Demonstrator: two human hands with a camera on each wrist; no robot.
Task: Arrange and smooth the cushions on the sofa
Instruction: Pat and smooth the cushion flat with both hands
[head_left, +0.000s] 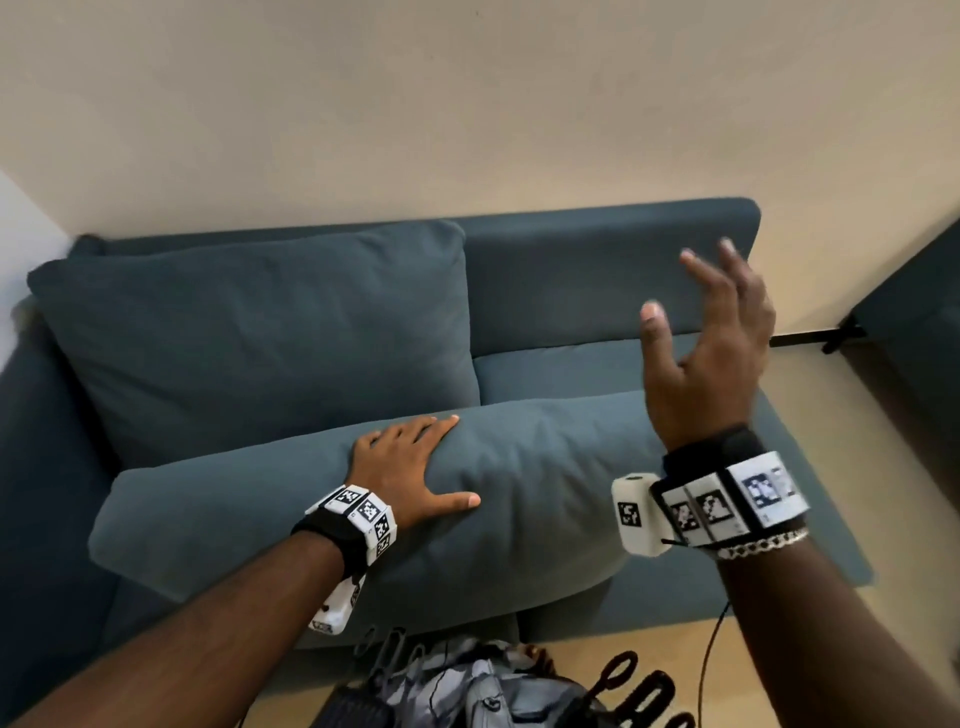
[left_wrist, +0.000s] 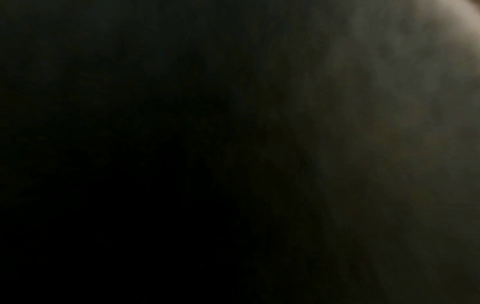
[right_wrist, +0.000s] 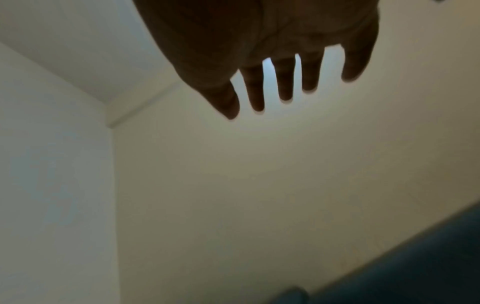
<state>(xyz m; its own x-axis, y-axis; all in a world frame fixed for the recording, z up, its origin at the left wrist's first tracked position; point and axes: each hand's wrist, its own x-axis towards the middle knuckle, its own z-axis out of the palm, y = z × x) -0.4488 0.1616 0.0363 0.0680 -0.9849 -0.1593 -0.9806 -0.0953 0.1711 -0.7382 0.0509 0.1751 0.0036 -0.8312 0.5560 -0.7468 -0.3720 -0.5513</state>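
Left hand (head_left: 410, 462) lies flat, fingers spread; right hand (head_left: 711, 353) is raised, fingers loosely splayed.

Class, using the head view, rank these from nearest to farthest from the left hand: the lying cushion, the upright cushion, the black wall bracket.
1. Lying cushion: under the left hand.
2. Upright cushion: behind, against the backrest.
3. Black wall bracket: far right, by the floor.
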